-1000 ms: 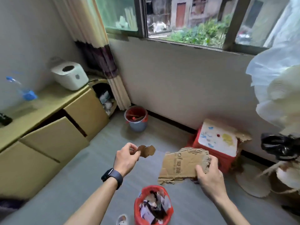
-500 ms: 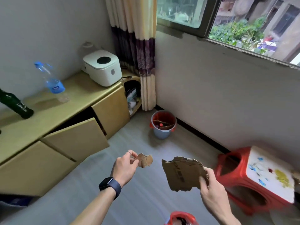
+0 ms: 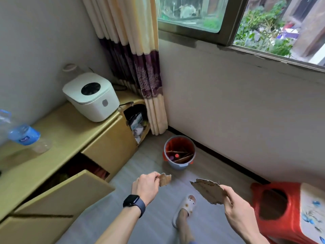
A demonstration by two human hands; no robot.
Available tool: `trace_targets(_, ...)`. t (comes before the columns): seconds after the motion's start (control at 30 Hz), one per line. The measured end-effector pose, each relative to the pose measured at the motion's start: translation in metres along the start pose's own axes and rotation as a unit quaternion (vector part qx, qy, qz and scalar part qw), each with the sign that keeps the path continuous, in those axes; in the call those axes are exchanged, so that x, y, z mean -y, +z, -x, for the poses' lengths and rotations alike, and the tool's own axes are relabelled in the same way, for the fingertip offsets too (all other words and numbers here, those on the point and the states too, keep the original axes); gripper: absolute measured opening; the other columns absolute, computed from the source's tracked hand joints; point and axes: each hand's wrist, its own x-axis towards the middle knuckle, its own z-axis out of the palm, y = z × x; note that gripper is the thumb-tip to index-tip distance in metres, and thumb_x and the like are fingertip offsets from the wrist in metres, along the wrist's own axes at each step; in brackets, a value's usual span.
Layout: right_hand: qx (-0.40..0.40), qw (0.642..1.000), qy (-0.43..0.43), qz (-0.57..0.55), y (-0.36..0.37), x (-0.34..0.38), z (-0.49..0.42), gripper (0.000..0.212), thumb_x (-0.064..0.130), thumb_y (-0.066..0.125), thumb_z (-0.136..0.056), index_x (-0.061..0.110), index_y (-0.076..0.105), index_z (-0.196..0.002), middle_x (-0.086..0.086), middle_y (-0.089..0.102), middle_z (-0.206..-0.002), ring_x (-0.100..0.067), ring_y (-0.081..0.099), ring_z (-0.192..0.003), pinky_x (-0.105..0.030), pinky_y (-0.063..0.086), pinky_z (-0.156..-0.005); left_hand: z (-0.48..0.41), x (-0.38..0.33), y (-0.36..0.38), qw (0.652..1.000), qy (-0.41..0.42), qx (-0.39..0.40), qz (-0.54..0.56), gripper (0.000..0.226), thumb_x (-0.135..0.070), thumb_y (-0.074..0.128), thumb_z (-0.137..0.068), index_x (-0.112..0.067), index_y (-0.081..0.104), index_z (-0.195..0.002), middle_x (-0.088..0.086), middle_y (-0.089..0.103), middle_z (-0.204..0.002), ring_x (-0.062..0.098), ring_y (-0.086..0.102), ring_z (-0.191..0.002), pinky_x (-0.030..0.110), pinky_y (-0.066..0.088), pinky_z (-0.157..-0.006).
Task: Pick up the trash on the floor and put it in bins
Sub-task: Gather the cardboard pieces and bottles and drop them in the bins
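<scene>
My left hand (image 3: 145,188) pinches a small torn scrap of brown cardboard (image 3: 165,179) at its fingertips. My right hand (image 3: 236,214) grips a larger torn cardboard piece (image 3: 208,191) by its right edge. Both pieces hang above the grey floor (image 3: 149,173). Ahead of them, near the wall corner, stands a blue bin with a red liner (image 3: 179,152). Cardboard strips and a few small items lie inside it.
A yellow low cabinet (image 3: 70,138) runs along the left, one door (image 3: 70,192) swung open into the floor. A white appliance (image 3: 91,96) and a water bottle (image 3: 22,134) sit on top. A red stool (image 3: 281,208) stands at right. My slippered foot (image 3: 184,208) is below.
The view has turned left and moved toward the blue bin, which now looks larger. The red bin at my feet has left the frame. Both hands still hold their cardboard.
</scene>
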Motion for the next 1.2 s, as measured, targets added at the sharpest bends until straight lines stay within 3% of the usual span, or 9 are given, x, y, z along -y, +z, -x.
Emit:
trace_targets(0.2,0.052,0.996,-0.01,0.069,0.017,0.01,-0.17,0.032,0.027,0.045,-0.099,0.051,0.048,-0.121,0.022,0.066,-0.108,-0.013,0.063,-0.094,-0.031,0.047,-0.078,-0.159,-0.023,0.022,0.997,-0.021,0.06,-0.053,0.028,-0.034,0.041,-0.097,-0.036,0.06,-0.118,0.002,0.07,-0.108,0.029,0.064,-0.102,0.034,0.051,-0.079)
trace_targets(0.53,0.113,0.986,-0.041,0.116,0.092,0.037,-0.363,0.035,0.026,0.03,-0.102,0.045,0.041,-0.13,0.011,0.064,-0.118,-0.026,0.061,-0.098,-0.034,0.045,-0.078,-0.348,-0.025,0.081,0.983,-0.016,0.148,-0.111,0.031,-0.023,0.044,-0.094,-0.031,0.059,-0.12,0.009,0.069,-0.107,0.034,0.065,-0.1,0.036,0.05,-0.078)
trace_targets(0.77,0.127,0.983,-0.066,0.114,0.18,0.027,-0.465,0.049,0.021,0.043,-0.099,0.047,0.038,-0.14,0.018,0.051,-0.142,-0.019,0.059,-0.115,-0.032,0.046,-0.087,-0.469,0.002,0.171,0.966,0.041,0.19,-0.171,0.062,-0.001,0.042,-0.089,-0.03,0.041,-0.143,0.008,0.067,-0.117,0.032,0.065,-0.105,0.039,0.051,-0.079)
trace_targets(0.9,0.123,0.98,-0.115,0.103,0.251,-0.003,-0.52,0.039,0.014,0.053,-0.098,0.032,0.057,-0.132,0.007,0.059,-0.136,-0.023,0.057,-0.12,-0.038,0.051,-0.088,-0.52,0.018,0.23,0.937,0.112,0.218,-0.248,0.05,-0.002,0.042,-0.094,-0.017,0.04,-0.142,0.009,0.064,-0.119,0.033,0.062,-0.11,0.04,0.049,-0.086)
trace_targets(0.97,0.179,0.969,-0.116,0.126,0.295,-0.031,-0.54,0.041,0.007,0.056,-0.094,0.025,0.06,-0.13,0.0,0.061,-0.134,-0.031,0.055,-0.123,-0.041,0.053,-0.091,-0.538,0.035,0.265,0.926,0.128,0.243,-0.259,0.05,-0.003,0.038,-0.095,-0.015,0.038,-0.143,0.007,0.06,-0.127,0.031,0.054,-0.121,0.041,0.042,-0.097)
trace_targets(1.07,0.292,0.931,-0.088,0.198,0.337,-0.058,-0.557,0.055,0.008,0.053,-0.091,0.031,0.049,-0.141,0.004,0.05,-0.146,-0.032,0.04,-0.139,-0.039,0.043,-0.107,-0.551,0.06,0.297,0.897,0.162,0.308,-0.271,0.053,-0.011,0.043,-0.093,-0.017,0.037,-0.146,0.002,0.052,-0.142,0.025,0.023,-0.145,0.051,0.008,-0.117)
trace_targets(1.13,0.322,0.914,-0.081,0.233,0.355,-0.066,-0.565,0.057,0.011,0.051,-0.09,0.034,0.046,-0.142,0.005,0.047,-0.149,-0.031,0.035,-0.142,-0.038,0.035,-0.114,-0.554,0.075,0.313,0.885,0.187,0.33,-0.271,0.048,-0.029,0.037,-0.098,-0.019,0.039,-0.145,-0.003,0.049,-0.145,0.021,0.013,-0.149,0.058,-0.014,-0.113)
trace_targets(1.2,0.313,0.913,-0.079,0.25,0.366,-0.068,-0.567,0.054,0.016,0.049,-0.092,0.037,0.044,-0.142,0.006,0.046,-0.15,-0.03,0.036,-0.142,-0.036,0.029,-0.116,-0.555,0.081,0.319,0.885,0.207,0.316,-0.273,0.057,-0.048,0.019,-0.101,-0.023,0.036,-0.149,-0.007,0.044,-0.149,0.02,0.011,-0.15,0.058,-0.027,-0.106)
